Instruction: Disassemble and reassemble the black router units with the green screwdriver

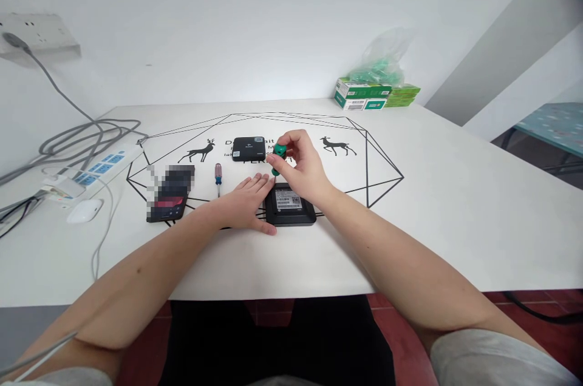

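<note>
My right hand [303, 167] is closed around a screwdriver with a green handle [279, 150], held upright. Its shaft points down at the far left corner of a black square box [290, 220], which lies with a white printed label [288, 199] facing up. Flat on the table, my left hand [248, 201] has its fingers stretched out and rests against the left side of that box. Beyond it lies a second black box [248, 149] with small stickers. A second screwdriver with a clear and blue handle [218, 173] lies left of my hands.
A phone [175, 192], partly pixelated, lies on the left. Further left are a white earphone case [84, 210], a power strip [102, 169] and coiled grey cables [91, 131]. Green and white boxes [364, 94] with a plastic bag [382, 61] stand at the back right.
</note>
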A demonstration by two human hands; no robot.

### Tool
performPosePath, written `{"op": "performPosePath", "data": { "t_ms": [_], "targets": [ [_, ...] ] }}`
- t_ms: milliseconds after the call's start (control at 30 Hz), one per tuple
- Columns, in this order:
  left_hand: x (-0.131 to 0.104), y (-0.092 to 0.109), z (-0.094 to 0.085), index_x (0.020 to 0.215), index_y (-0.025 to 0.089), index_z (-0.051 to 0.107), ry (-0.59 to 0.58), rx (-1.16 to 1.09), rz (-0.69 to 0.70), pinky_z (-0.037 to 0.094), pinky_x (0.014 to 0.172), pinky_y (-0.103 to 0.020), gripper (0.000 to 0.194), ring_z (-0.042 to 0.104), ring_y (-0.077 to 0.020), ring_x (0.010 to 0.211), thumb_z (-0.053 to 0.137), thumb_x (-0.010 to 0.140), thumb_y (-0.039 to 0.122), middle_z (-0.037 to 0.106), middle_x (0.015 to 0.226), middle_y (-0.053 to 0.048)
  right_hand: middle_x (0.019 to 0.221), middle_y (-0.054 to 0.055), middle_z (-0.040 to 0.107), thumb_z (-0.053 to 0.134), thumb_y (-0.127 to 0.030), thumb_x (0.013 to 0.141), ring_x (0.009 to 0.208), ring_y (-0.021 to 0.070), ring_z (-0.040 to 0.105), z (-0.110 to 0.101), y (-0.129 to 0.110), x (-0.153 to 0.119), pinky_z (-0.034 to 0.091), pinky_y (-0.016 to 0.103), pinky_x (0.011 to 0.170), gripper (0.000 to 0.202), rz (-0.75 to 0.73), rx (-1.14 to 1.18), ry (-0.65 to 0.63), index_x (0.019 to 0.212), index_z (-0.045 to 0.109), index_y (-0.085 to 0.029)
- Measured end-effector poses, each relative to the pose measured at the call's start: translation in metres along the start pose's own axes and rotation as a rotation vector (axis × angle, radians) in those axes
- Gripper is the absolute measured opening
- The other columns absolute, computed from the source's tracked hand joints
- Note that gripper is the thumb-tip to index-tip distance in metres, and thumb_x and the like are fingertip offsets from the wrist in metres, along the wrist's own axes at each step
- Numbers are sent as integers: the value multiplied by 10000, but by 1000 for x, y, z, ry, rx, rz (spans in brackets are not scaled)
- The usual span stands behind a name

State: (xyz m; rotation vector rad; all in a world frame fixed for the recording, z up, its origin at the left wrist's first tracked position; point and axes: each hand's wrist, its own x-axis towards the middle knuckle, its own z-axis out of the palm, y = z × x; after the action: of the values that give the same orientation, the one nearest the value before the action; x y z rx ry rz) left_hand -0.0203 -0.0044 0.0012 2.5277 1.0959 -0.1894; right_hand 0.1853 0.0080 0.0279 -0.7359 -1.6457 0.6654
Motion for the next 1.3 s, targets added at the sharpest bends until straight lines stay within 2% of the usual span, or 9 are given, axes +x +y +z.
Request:
{"op": "performPosePath", "data": {
  "t_ms": [300, 433, 567, 667, 833, 933, 1067, 1167, 1300],
  "targets": [
    [0, -4, 3, 1796, 166, -120, 10, -6, 15, 64, 1384, -607, 1460, -55, -461, 1723, 598, 836, 998, -73, 1856, -221, 1172, 38, 687, 751, -372, 882, 940, 196, 654, -2, 5, 6, 597, 402, 810, 375, -44, -80, 16, 1203, 570, -299],
    [-1, -2, 1, 1805, 160, -70, 4, -9, 13, 59, 1391, -591, 1430, -56, -432, 1730, 591, 847, 991, -64, 1856, -220, 1094, 31, 709, 704, -363, 887, 869, 202, 662, -28, 0, 21, 586, 401, 788, 377, 132, -291, 160, 1227, 555, -297],
    [-3, 0, -1, 1808, 161, -66, -15, -21, -9, 71, 1394, -582, 1443, -45, -443, 1728, 626, 839, 978, -63, 1860, -206, 1009, 108, 764, 675, -279, 874, 913, 290, 714, -59, 0, 32, 562, 437, 814, 283, 599, -879, -342, 1150, 647, -225],
    [-3, -1, -1, 1805, 199, -103, -2, -18, 6, 84, 1391, -586, 1434, -37, -450, 1726, 604, 843, 992, -65, 1862, -188, 1203, 207, 772, 667, -284, 887, 1091, 377, 737, -68, 10, 32, 569, 468, 836, 337, 745, -1120, -669, 1203, 705, -173],
    [-2, -5, 3, 1804, 177, -95, 6, -2, 30, 70, 1390, -598, 1407, -49, -435, 1729, 572, 864, 985, -74, 1851, -213, 1342, 225, 740, 662, -315, 936, 1204, 398, 723, -64, 17, 28, 578, 507, 940, 423, 722, -1161, -723, 1325, 704, -154],
    [-1, -5, 4, 1807, 175, -80, 15, -1, 36, 80, 1389, -601, 1399, -32, -444, 1729, 572, 865, 978, -59, 1855, -207, 1446, 235, 690, 600, -380, 1017, 1405, 437, 593, -57, 8, 27, 527, 559, 1094, 379, 569, -1169, -699, 1300, 720, -159],
    [-1, -2, 4, 1806, 152, -62, 16, 7, 9, 64, 1393, -581, 1412, -20, -442, 1730, 598, 856, 962, -42, 1862, -200, 1177, 198, 798, 528, -450, 1065, 1175, 390, 719, -42, -9, 20, 567, 513, 991, 381, 420, -1003, -810, 1188, 754, -169],
    [-1, -1, 2, 1805, 132, -37, -3, 8, -16, 52, 1397, -561, 1429, -33, -425, 1733, 605, 839, 968, -46, 1863, -195, 1173, 208, 791, 537, -536, 1053, 1052, 379, 760, -34, -20, 12, 575, 498, 891, 463, 461, -993, -942, 1253, 731, -166],
    [-2, -2, 1, 1806, 128, -5, 21, 9, 3, 81, 1396, -561, 1412, 4, -423, 1736, 590, 842, 971, 0, 1867, -199, 1322, 208, 722, 766, -654, 871, 1236, 427, 700, -35, -33, 5, 590, 525, 945, 716, 471, -955, -1048, 1411, 666, -197]
  ]
}}
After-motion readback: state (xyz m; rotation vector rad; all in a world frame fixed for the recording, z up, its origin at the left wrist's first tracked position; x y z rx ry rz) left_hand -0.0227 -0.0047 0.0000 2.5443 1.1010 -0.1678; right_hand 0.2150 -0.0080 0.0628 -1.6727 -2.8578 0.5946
